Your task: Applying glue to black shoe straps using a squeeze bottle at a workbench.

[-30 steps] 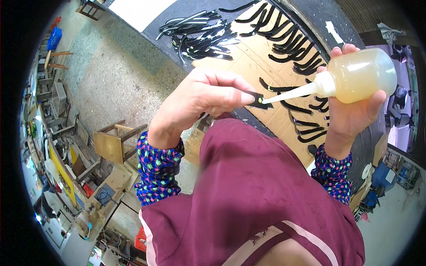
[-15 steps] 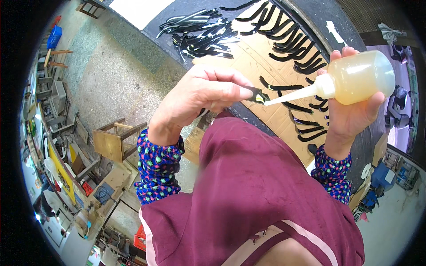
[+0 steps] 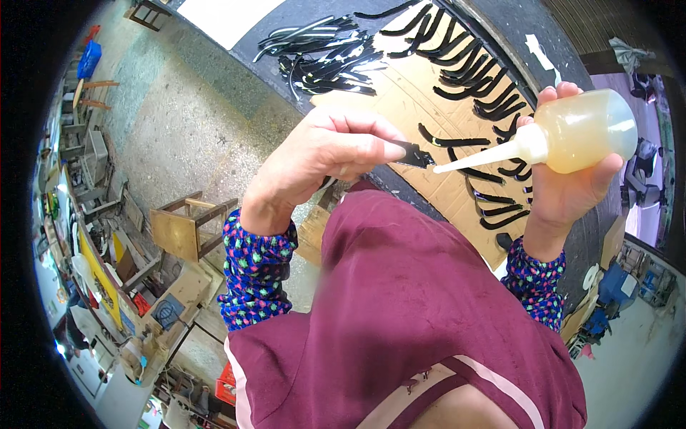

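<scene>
A small, dark, curved strip of flat material sits pinched between the thumb and fingertips of the left hand, held up in the air in front of the person's chest, above the near edge of the work surface. Only its outer end shows past the fingers, seemingly so that this bare tip is free to be reached. The right hand is wrapped around a soft translucent squeeze bottle of pale yellowish liquid, its fingers closed snugly about the body and the bottle tipped on its side so that the long white tapered nozzle points left; the nozzle's tip lies just beside, possibly touching, the strip's exposed end, and I cannot tell which. Holding both pieces raised and close to the face appears to give a clear view of that small meeting point. Below and beyond them lies a flat sheet of brown cardboard on a dark round table, with many similar black curved strips spaced apart in rows, perhaps so they do not touch one another. A looser heap of black strips lies at the cardboard's far left. A wooden stool stands on the concrete floor well apart.
</scene>
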Action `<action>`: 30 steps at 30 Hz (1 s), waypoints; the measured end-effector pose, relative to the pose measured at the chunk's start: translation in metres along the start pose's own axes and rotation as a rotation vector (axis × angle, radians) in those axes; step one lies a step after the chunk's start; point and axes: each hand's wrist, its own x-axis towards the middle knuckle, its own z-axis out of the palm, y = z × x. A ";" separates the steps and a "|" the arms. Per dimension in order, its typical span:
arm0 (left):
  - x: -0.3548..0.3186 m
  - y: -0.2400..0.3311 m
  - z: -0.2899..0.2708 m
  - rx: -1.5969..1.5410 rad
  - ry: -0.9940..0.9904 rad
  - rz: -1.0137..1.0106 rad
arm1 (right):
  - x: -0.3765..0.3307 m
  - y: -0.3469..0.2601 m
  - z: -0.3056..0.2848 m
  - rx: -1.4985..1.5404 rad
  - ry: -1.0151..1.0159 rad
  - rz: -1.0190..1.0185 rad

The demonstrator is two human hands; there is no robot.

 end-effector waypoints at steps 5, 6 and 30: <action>-0.002 -0.001 0.004 0.039 0.010 0.007 | 0.001 0.002 0.004 0.007 0.001 -0.003; -0.002 0.001 0.005 0.047 0.005 0.008 | 0.001 0.002 0.004 -0.009 -0.006 -0.011; 0.011 -0.002 0.010 0.057 -0.017 -0.013 | -0.005 -0.001 -0.011 -0.034 0.058 0.010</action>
